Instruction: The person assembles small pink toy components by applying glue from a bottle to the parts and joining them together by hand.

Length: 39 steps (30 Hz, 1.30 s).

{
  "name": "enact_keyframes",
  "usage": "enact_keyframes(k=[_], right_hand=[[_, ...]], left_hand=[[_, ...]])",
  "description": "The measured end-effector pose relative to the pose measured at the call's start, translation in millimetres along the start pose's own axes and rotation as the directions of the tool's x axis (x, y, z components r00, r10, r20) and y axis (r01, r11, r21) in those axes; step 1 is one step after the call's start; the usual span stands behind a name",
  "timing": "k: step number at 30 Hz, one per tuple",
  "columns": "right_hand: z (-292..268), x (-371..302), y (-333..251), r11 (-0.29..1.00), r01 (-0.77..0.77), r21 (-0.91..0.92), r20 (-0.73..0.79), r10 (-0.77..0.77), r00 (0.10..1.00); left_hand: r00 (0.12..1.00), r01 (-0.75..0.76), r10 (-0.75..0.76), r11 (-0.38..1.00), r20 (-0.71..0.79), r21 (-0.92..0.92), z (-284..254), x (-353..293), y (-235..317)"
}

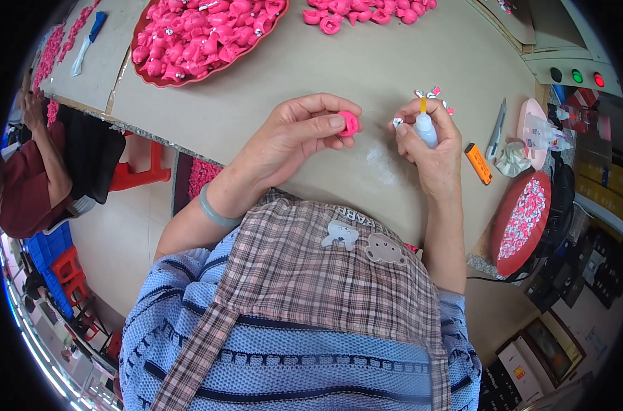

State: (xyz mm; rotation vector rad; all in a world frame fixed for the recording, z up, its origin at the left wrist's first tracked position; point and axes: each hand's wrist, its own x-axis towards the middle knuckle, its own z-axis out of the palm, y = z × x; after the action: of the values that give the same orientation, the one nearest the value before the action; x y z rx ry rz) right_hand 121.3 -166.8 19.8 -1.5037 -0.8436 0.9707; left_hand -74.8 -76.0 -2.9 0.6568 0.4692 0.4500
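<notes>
My left hand (291,130) pinches a small bright pink hollow plastic piece (350,124) between thumb and fingers, its round opening facing the right. Across a short gap, my right hand (434,147) is wrapped round a small white squeeze bottle (426,130) with a yellow tip pointing up and away from me. Between thumb and forefinger the same hand also grips a tiny white piece (397,122). Several small pink-and-white pieces (435,91) lie on the table just beyond my right hand. Both hands are above the grey-beige tabletop (304,68).
A red scalloped bowl (181,83) heaped with pink pieces stands far left, beside a loose pink pile (366,12). At right lie a utility knife (496,130), an orange-black case (478,164), a pink tray (530,108) and a red dish (545,195). A co-worker (37,171) sits left.
</notes>
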Motion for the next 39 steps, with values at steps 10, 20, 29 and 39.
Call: enact_keyframes(k=[10,20,29,39], right_hand=[[2.4,-11.9,4.8,0.948,-0.173,0.268,0.149,0.136,0.979],[2.1,-16.6,2.0,0.911,-0.236,0.338,0.196,0.177,0.965],[9.9,-26.3,-8.6,0.989,-0.079,0.121,0.1,0.067,0.993],[11.8,-26.1,0.0,0.934,0.246,-0.257,0.117,-0.222,0.968]], left_hand=[[1.0,0.002,-0.001,0.98,-0.006,0.197,12.2,0.0,-2.8],[1.0,-0.001,0.007,0.967,-0.019,0.254,11.6,2.0,-8.6],[0.999,0.0,0.01,0.971,-0.041,0.239,13.9,2.3,-10.0],[0.999,0.008,0.004,0.972,-0.05,0.234,15.7,2.5,-10.4]])
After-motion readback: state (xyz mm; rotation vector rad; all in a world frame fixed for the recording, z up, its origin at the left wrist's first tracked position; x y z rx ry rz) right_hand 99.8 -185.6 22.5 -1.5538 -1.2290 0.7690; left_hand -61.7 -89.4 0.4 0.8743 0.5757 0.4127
